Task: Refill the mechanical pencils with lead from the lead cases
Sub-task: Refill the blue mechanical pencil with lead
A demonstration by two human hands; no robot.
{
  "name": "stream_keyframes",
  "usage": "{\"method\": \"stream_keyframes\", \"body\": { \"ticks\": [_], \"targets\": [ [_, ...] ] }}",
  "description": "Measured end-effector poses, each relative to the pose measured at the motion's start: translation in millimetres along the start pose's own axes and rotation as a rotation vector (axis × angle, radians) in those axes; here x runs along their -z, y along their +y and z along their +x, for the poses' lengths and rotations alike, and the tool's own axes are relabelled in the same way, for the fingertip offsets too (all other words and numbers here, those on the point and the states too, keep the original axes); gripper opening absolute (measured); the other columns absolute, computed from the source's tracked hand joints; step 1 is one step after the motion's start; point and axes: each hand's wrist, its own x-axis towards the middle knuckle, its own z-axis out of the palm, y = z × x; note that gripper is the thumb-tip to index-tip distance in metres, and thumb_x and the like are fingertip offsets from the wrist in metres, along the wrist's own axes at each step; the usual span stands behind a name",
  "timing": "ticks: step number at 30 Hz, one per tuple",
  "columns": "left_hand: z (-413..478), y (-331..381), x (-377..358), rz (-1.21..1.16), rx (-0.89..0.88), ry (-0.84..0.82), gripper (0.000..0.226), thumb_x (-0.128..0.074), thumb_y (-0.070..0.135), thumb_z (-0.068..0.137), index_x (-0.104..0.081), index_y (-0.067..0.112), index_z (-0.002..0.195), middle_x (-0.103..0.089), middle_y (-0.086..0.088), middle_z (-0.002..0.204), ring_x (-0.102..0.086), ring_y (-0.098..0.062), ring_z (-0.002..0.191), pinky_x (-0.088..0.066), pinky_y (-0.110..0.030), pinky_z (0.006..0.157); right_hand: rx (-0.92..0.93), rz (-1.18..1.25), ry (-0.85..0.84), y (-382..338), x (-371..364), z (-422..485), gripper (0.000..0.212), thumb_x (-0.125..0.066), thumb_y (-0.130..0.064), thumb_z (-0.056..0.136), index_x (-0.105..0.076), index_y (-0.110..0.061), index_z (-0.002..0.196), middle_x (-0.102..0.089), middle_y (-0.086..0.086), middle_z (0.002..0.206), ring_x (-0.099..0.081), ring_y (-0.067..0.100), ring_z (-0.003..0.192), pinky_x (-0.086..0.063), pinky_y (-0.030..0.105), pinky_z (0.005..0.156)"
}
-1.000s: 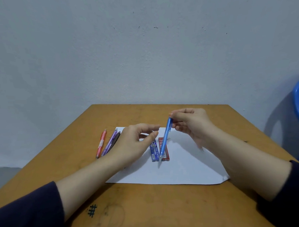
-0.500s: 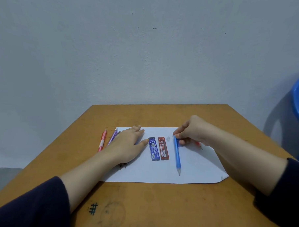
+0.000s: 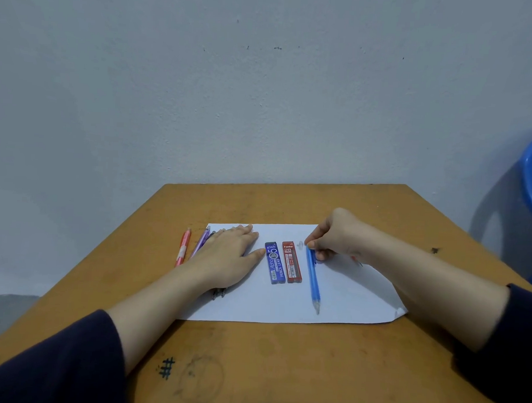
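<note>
The left hand [image 3: 228, 257] covers dark pencils [image 3: 219, 293]; only their tips show.

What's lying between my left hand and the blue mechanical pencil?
Head view: the blue lead case, then the red lead case, side by side on the paper.

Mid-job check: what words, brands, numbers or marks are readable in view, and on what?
"PENCIL LEAD" and a large "5": blue lead case.
"Faster" and "2B": red lead case.
"#": hash mark inked on the table.
The smaller print on both cases is too blurred to read; the blue pencil shows nothing legible.
</note>
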Motion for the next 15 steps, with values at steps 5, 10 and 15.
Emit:
{"method": "stream_keyframes", "body": {
  "ticks": [5,10,15],
  "targets": [
    [0.6,-1.6,-0.7,0.004,-0.003,0.001,0.056,-0.029,0.046,0.101,-0.022,0.021,0.152,-0.012,0.005,0.16,-0.01,-0.012,0.147,-0.008,-0.035,0.12,0.005,0.043,-0.014,3.6,-4.2,9.3,0.009,-0.065,-0.003,0.087,-0.071,0.002,0.091,-0.065,0.01,0.061,-0.058,0.015,0.047,-0.057,0.026,0.069],
    [1.0,-1.9,-0.9,0.001,-0.005,0.0,0.056,-0.029,0.046,0.101,-0.023,0.021,0.151,-0.013,0.005,0.16,-0.01,-0.012,0.146,-0.008,-0.036,0.12,0.041,0.003,0.039,4.0,1.2,8.2,0.008,-0.063,-0.007,0.088,-0.07,-0.004,0.088,-0.064,0.006,0.059,-0.061,0.016,0.05,-0.044,0.016,0.043],
    [0.8,-1.3,-0.2,0.006,-0.009,-0.003,0.055,-0.029,0.044,0.102,-0.023,0.02,0.151,-0.013,0.004,0.16,-0.01,-0.012,0.147,-0.008,-0.036,0.12,0.324,-0.078,0.126,-0.5,1.2,8.9,0.013,-0.068,-0.023,0.087,-0.074,-0.016,0.096,-0.063,-0.005,0.072,-0.055,0.007,0.063,-0.042,0.021,0.06]
  ]
}}
